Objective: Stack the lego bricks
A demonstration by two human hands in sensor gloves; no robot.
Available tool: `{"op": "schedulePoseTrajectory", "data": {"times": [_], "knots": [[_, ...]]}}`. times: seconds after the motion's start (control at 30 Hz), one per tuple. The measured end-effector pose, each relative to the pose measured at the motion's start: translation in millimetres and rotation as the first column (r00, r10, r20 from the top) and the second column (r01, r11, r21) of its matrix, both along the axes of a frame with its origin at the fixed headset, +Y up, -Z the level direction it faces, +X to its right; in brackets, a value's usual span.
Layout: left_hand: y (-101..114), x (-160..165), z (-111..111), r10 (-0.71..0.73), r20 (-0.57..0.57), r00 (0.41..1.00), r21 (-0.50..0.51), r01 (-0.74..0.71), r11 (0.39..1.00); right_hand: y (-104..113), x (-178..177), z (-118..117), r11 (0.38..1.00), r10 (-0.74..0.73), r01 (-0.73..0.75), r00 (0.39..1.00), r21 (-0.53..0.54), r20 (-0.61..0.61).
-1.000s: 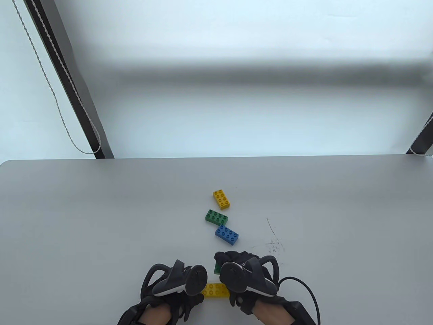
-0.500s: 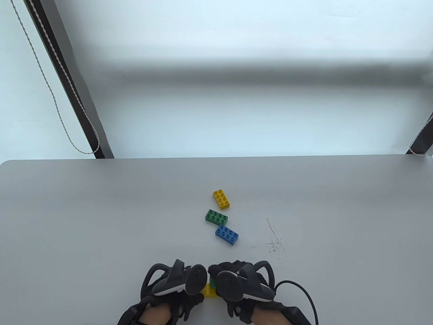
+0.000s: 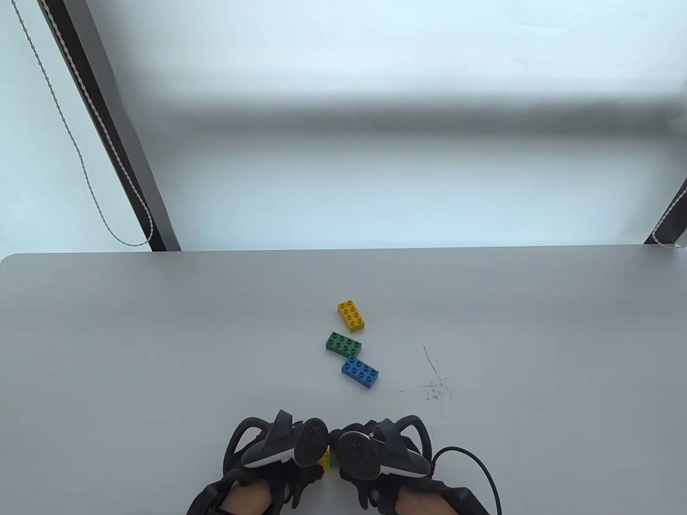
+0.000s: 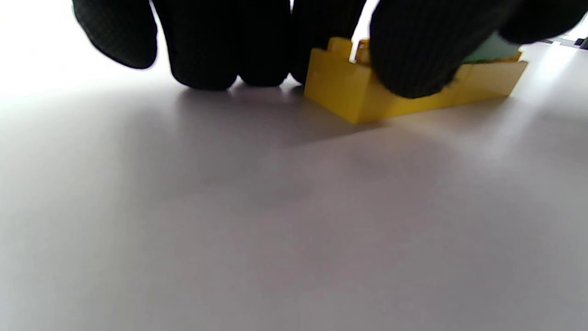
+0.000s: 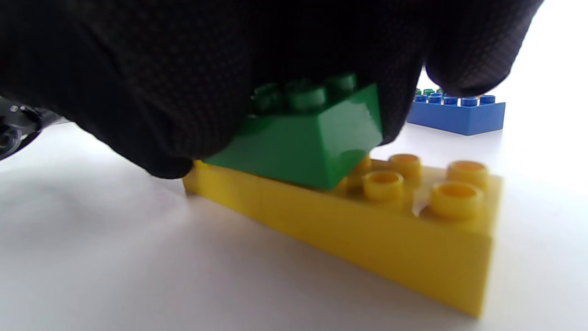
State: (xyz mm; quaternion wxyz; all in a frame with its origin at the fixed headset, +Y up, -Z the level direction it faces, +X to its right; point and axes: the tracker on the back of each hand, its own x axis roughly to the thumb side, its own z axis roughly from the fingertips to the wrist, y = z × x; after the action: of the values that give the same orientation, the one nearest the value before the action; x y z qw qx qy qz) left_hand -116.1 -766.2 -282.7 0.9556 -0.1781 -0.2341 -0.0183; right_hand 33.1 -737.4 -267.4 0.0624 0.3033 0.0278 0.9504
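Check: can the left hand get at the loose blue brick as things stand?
Probably not right now: the left hand is occupied steadying the long yellow plastic brick under the green one. The blue rectangular plastic brick itself lies uncovered just beyond, with bare table between.

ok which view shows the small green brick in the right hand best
The right wrist view: the small green plastic brick fills the middle, tilted on the long yellow plastic brick, gripped by the right hand. The left wrist view shows only a pale green sliver; the table view shows a speck between the trackers.

Glossy plastic bricks (image 5: 317,147) (matt table (image 3: 161,348)).
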Motion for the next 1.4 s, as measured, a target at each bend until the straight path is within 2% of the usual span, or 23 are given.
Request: {"op": "schedulePoseTrajectory", "data": {"times": [0.73, 1.4], "knots": [[0.2, -0.9, -1.6, 0.015, -0.023, 1.000, -0.016, -0.016, 1.000, -3.3, 1.8, -1.3, 0.999, -0.010, 0.011, 0.999, -0.030, 0.044], [-0.4, -2.3, -2.9, 0.024, -0.025, 0.999, -0.025, -0.025, 0.999, -7.5, 7.7, -15.8, 0.983, -0.076, 0.085, 0.995, -0.163, 0.057]]}}
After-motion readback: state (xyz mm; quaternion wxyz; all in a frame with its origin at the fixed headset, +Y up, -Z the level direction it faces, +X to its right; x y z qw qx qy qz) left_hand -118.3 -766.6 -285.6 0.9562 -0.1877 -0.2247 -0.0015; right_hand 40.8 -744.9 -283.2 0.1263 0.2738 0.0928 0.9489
